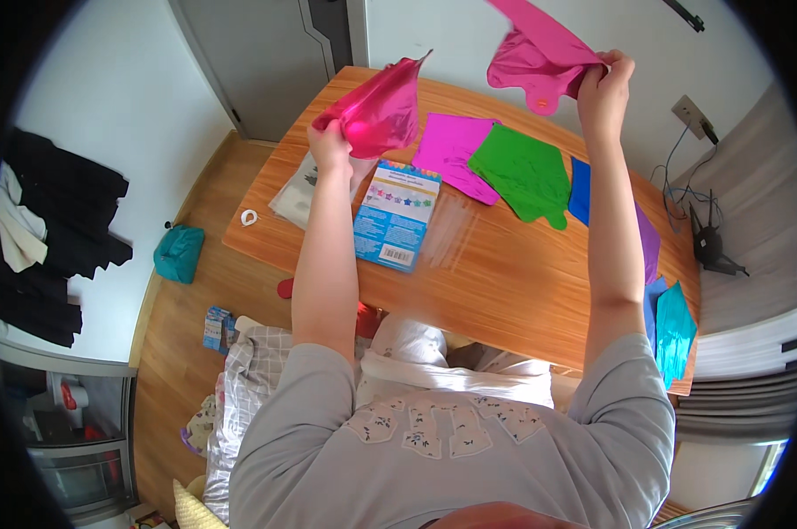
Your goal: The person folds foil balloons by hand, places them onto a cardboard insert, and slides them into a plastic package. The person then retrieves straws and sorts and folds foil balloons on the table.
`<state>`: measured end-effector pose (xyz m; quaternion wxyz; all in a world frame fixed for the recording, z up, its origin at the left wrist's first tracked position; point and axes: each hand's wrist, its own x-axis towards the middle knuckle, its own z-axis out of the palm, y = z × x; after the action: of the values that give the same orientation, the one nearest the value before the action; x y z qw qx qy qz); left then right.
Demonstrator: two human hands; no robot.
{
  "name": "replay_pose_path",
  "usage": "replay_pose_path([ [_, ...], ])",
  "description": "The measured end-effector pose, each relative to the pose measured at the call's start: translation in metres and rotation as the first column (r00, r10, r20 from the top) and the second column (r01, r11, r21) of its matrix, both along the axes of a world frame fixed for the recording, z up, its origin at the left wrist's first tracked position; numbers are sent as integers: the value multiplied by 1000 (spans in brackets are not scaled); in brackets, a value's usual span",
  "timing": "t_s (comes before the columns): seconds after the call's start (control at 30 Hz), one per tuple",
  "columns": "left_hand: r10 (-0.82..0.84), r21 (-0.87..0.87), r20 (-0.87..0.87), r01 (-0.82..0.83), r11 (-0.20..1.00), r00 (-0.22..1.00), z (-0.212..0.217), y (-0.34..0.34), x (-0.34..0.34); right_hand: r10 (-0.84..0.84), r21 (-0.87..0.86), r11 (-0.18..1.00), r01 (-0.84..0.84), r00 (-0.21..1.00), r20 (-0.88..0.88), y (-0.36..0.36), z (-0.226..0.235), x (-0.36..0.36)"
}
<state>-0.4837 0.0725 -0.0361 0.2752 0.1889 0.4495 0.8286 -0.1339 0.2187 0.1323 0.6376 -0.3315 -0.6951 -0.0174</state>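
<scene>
Nearest the camera is the person's grey top, and both bare forearms rise from it, stretched out long over the wooden table point(504, 282). The left hand point(329, 145) is closed, fingers pinched on the lower edge of a shiny red-pink foil balloon point(379, 110). That balloon is flat and uninflated, crinkled, with a pointed corner sticking up, and it hangs in the air above the table's far left part. The right hand point(604, 86) is raised higher and further out, closed in a grip on a second foil balloon point(539, 53), magenta, limp and folded, with a rounded tab hanging at its lower edge. The two balloons are held well apart.

Between the arms a flat card pack point(396, 214) lies on the table, blue with a row of small coloured stars. Beside it, under the left wrist, lies a clear plastic bag point(297, 194), and near the table's left edge a small white ring point(249, 217). Beyond the pack, flat foil sheets overlap in a row: magenta point(455, 150), green point(526, 176), blue point(580, 189) and purple point(648, 242). A teal foil piece point(676, 331) hangs over the right corner. The tabletop is smooth, warm orange wood with a sheen.
</scene>
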Motion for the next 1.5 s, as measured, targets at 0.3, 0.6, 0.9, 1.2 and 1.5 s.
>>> replay_pose_path([
  [0.3, 91, -56, 51, -88, 995, 995, 11, 0, 22, -39, 59, 998, -38, 402, 915, -66, -74, -1],
  [0.6, 96, -392, -727, -525, 755, 680, 21, -21, 32, 225, -144, 955, -258, 320, 920, -76, -139, -11],
  [0.9, 227, -172, -570, -384, 907, 790, 3, -29, 33, 378, -355, 926, -129, 297, 877, -122, -127, -51],
  [1.2, -21, -418, -709, -396, 817, 705, -9, -4, 38, 207, -205, 978, -38, 77, 975, -65, -157, -49],
  [1.5, -32, -266, -960, -866, 423, 279, 2, -40, 58, 407, -454, 891, 25, 402, 820, -37, -154, -22],
])
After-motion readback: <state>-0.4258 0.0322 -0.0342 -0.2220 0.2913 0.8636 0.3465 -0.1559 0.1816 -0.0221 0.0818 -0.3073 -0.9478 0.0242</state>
